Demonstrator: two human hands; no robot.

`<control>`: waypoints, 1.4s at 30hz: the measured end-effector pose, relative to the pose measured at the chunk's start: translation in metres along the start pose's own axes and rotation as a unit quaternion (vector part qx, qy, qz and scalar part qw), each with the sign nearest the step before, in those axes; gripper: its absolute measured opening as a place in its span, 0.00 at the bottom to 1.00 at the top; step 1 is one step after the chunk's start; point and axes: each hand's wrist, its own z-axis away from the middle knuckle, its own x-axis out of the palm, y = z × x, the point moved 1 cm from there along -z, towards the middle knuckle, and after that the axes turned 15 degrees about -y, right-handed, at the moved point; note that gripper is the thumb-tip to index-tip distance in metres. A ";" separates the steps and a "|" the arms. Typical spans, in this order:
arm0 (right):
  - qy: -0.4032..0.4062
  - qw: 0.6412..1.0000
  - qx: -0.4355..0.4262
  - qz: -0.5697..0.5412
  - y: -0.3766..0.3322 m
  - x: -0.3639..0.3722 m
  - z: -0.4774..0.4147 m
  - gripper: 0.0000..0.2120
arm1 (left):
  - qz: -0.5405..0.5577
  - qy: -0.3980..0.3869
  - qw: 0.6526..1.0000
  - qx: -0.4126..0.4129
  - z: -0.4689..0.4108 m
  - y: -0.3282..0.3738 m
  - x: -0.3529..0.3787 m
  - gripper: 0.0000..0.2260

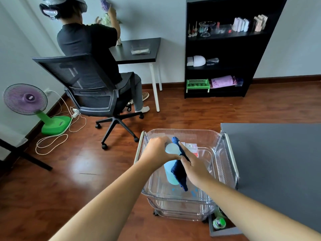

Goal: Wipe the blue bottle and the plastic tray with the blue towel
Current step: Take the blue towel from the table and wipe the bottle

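A pale blue bottle (pixel 171 173) stands upright inside the clear plastic tray (pixel 182 132), the top level of a small rolling cart. My left hand (pixel 159 148) grips the bottle's white cap from above. My right hand (pixel 194 165) presses a dark blue towel (pixel 179 171) against the bottle's right side; the towel runs from the cap down to near the tray floor. Part of the bottle is hidden behind the towel and my hands.
A grey table (pixel 278 162) lies right of the cart. A green-capped bottle (pixel 219 222) sits in a box below it. Another person sits on a black office chair (pixel 97 94) at a desk ahead left. A fan (pixel 33 105), floor cables and a black bookshelf (pixel 224 54) stand beyond.
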 end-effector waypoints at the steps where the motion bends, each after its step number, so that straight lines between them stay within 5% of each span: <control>1: 0.009 1.000 -0.012 -0.014 0.003 0.005 0.003 0.26 | 0.005 0.008 1.000 -0.002 0.000 0.002 0.002 0.23; 7: -0.003 0.999 -0.040 -0.019 0.014 0.002 0.005 0.24 | -0.010 -0.060 0.998 0.026 -0.005 0.007 -0.005 0.22; 13: -0.164 0.981 0.092 0.039 0.000 -0.034 -0.019 0.23 | -0.032 -0.100 0.994 0.034 -0.012 0.005 -0.018 0.24; 19: -0.006 0.999 0.004 -0.054 0.010 0.003 0.004 0.25 | 0.015 0.003 0.999 0.046 0.003 0.000 0.002 0.21; 23: 0.004 0.999 -0.016 -0.048 0.009 0.016 0.003 0.26 | -0.011 0.033 0.999 0.020 0.006 -0.001 0.009 0.21; 32: -0.228 0.969 0.075 0.066 -0.006 -0.045 -0.031 0.28 | -0.026 -0.079 0.995 0.047 -0.011 -0.004 -0.016 0.21; 37: -0.118 0.983 0.068 0.126 -0.002 -0.023 -0.021 0.24 | 0.020 -0.021 0.998 0.056 -0.002 -0.010 -0.004 0.23; 42: 0.009 1.000 0.010 -0.021 0.009 0.009 -0.003 0.24 | 0.071 0.107 0.992 -0.001 0.007 -0.003 0.023 0.19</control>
